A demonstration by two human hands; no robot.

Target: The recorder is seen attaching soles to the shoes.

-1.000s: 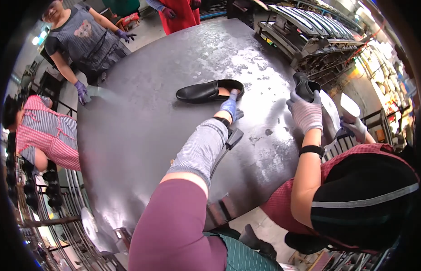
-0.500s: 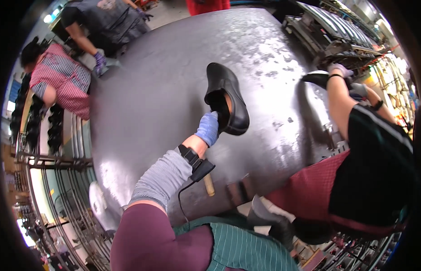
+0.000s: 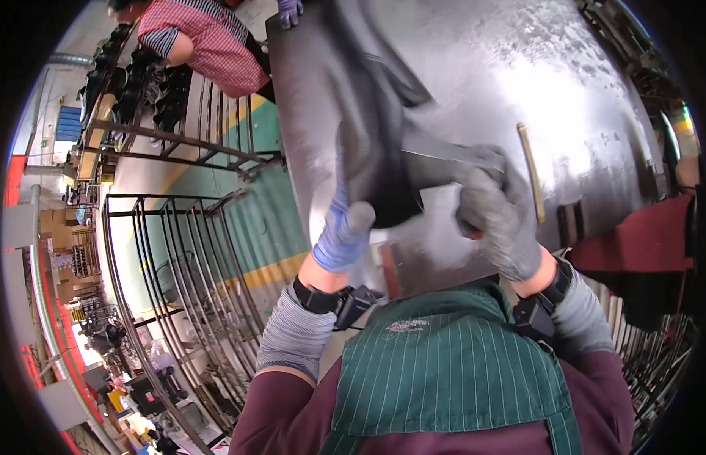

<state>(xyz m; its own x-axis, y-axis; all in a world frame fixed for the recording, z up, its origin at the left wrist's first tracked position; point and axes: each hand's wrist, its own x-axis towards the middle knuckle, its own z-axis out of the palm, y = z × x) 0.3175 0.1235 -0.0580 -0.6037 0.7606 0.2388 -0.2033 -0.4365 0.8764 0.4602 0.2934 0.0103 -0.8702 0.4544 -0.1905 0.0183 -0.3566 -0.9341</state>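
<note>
The big metal table (image 3: 474, 68) fills most of the view, shiny and a little stained, and the person stands tight against its near edge in a green striped apron (image 3: 444, 379). Above the table, close to the chest, both hands hold one black shoe (image 3: 383, 152). It is raised off the surface, and it is blurred, so I cannot say exactly which end is the toe. Its long axis seems to run from the near side, between the two hands, up and away toward the far left of the table.

The left hand (image 3: 342, 235), in a blue glove, is closed on the near lower part of the shoe, from the left and from below. The right hand (image 3: 497, 220), in a grey glove, is closed on something at the shoe's right side; a pale flat part sticks out there, but I cannot tell whether it belongs to the shoe or is a tool. Both hands touch the shoe, and its bulk lies up and left of the right hand.

Just beside the right hand, a thin yellowish stick (image 3: 530, 173) lies on the table. At the far left another person in a red checked shirt (image 3: 209, 42) works near dark metal racks (image 3: 194, 227).
</note>
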